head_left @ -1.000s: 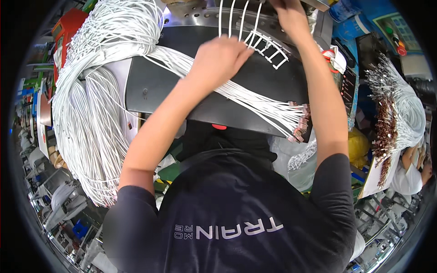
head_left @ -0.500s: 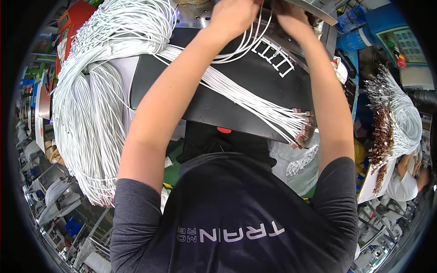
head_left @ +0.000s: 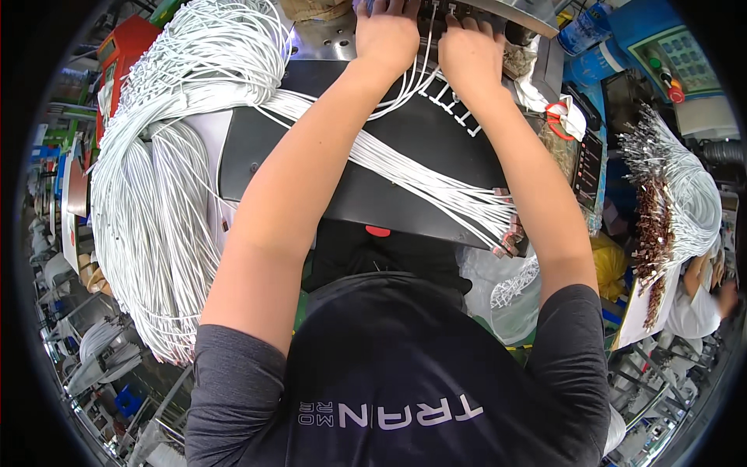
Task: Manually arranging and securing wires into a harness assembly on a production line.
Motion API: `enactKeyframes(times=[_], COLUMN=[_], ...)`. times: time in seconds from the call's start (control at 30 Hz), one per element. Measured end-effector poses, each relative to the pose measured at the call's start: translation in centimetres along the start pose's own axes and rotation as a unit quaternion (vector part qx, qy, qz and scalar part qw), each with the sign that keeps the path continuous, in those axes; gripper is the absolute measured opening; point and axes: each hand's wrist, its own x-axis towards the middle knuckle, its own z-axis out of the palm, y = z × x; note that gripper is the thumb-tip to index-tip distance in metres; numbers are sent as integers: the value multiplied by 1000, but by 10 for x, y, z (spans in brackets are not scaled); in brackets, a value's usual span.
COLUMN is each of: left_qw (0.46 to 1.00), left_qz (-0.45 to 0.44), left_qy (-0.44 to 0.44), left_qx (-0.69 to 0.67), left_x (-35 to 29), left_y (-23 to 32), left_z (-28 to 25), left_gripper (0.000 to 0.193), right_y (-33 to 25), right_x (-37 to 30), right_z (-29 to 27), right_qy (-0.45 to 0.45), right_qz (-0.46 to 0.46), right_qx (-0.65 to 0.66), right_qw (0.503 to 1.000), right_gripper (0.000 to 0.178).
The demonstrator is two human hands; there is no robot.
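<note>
At the top edge, my left hand (head_left: 387, 37) reaches onto a dark metal fixture (head_left: 467, 11), its fingers apart and partly cut off by the frame. Beside it, my right hand (head_left: 472, 61) rests its spread fingers on the same fixture. Small white pieces sit in the fixture between the hands. White cables (head_left: 411, 84) rise toward that gap. A white ladder-like plastic strip (head_left: 450, 104) lies by my right wrist. Below, a bundle of white cables (head_left: 428, 176) with brown connectors (head_left: 510, 233) stretches across the black work surface (head_left: 373, 191).
Large white cable bundles (head_left: 159, 226) hang at the left. Another bundle with brown ends (head_left: 654, 222) lies on a board at the right. Red-handled scissors or pliers (head_left: 556, 123) and a blue machine with a panel (head_left: 661, 58) stand right of my arm. A clear plastic bag (head_left: 506, 303) hangs below.
Both hands have come back slightly from the top edge, and my right hand has moved left, closer to the left one. The cables between them have shifted. My view has moved slightly.
</note>
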Motion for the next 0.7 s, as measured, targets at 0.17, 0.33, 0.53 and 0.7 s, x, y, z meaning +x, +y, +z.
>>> enactKeyframes(times=[0.17,0.33,0.53,0.7], left_qw=[990,817,376,552], left_qz=[26,-58,-322,-467], left_qy=[117,-129,-216,-58], left_qx=[-73,-559,-842,-688], left_x=[-8,-125,-361,-374], left_y=[-30,-15,-66,-83], left_z=[25,-88,-98,-56], left_gripper=[43,37,43,30], right_y=[1,50,59,-69], right_x=[19,-65,-315,-326], right_z=[11,-110,-194,-196], right_qy=[-265,33,49,-210], right_qz=[131,149,401,576], right_qx=[142,333,234,484], right_qw=[945,930,884,624], right_gripper=[46,27,21,13])
